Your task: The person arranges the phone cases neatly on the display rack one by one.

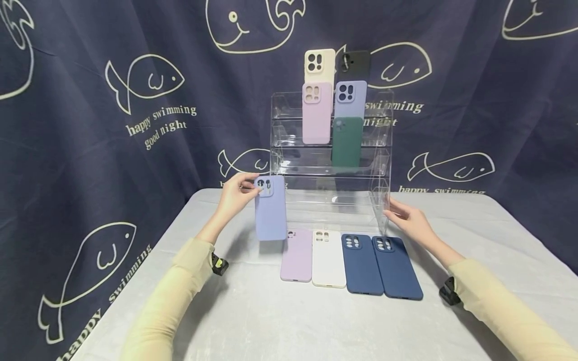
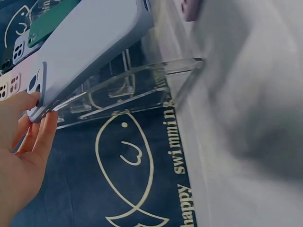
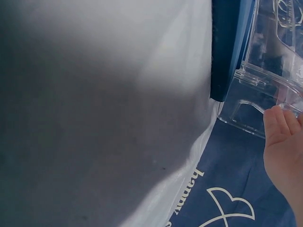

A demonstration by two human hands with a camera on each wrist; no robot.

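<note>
Periwinkle phone case (image 1: 271, 215) hangs pinched in left fingers (image 2: 46, 133) — probably mid-racking; right fingers (image 3: 271, 124), seemingly straight, touch the clear stand (image 1: 311, 176) — next wants careful seating.

Dark blue curtain (image 1: 212, 100) beyond the far edge of a pale grey table (image 1: 253, 321), its top probably cloth-covered, far corners rounded, cream fish outlines (image 1: 155, 80) and "happy swimming good night" lettering (image 1: 161, 120) on the curtain, whale outline (image 1: 244, 32) higher up

I am pinching a periwinkle phone case (image 1: 271, 215) with my left hand (image 1: 240, 191) and touching a clear tiered rack (image 1: 301, 163) with my right hand (image 1: 410, 221); five cases (image 1: 316, 123) are standing in it, four more cases (image 1: 329, 263) lying before it.
</note>
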